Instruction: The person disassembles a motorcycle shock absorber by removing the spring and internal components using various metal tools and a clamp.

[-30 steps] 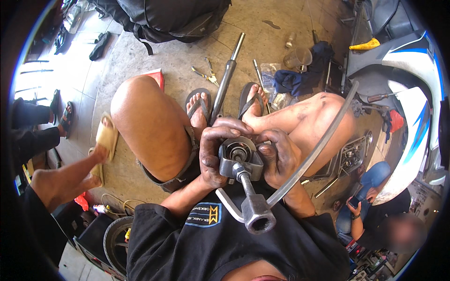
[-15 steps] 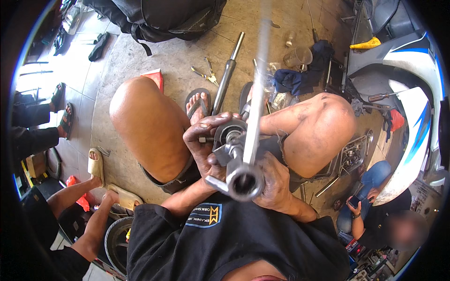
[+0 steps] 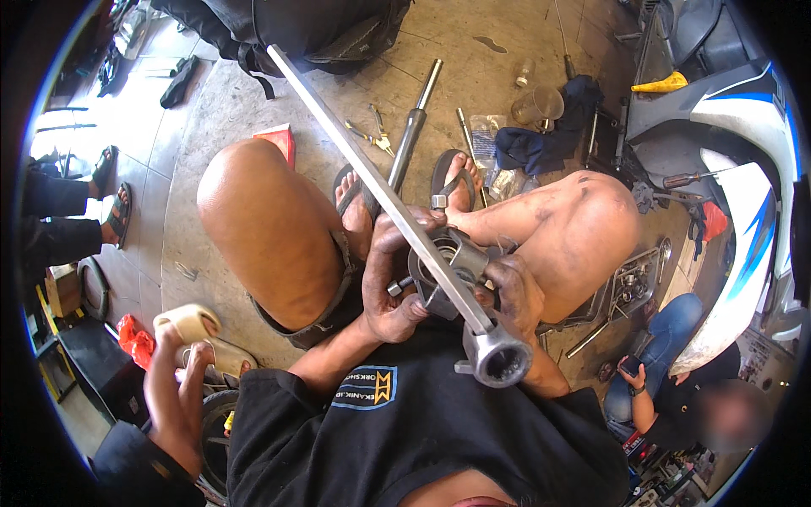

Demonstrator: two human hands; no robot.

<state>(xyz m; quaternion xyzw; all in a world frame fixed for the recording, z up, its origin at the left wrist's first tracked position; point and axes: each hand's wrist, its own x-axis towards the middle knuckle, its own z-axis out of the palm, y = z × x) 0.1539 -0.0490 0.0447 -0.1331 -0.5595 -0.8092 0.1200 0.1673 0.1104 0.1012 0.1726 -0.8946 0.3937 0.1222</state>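
My left hand (image 3: 386, 283) is wrapped around one side of a dark metal clamp bracket (image 3: 460, 253) with bolts sticking out, held between my knees. Around the other side my right hand (image 3: 515, 291) has its fingers curled, partly hidden behind the metal. A long silver bar (image 3: 359, 173) slants across in front of the bracket, from far left to near right. At its near end is a round, hollow metal end (image 3: 498, 355), like a socket. How this joins the bracket cannot be made out.
On the floor ahead lie a fork leg (image 3: 410, 144), pliers (image 3: 372, 131) and a dark blue cloth (image 3: 532, 145). A black bag (image 3: 312, 34) is at the back. White-and-blue motorcycle panels (image 3: 735, 262) stand right. A person with a phone (image 3: 632, 366) sits lower right; another's slippered feet (image 3: 190, 325) are left.
The bracket has turned in my hands. The bar's far end has swung left and its hollow end has moved right and nearer me. The slippered feet at left have shifted.
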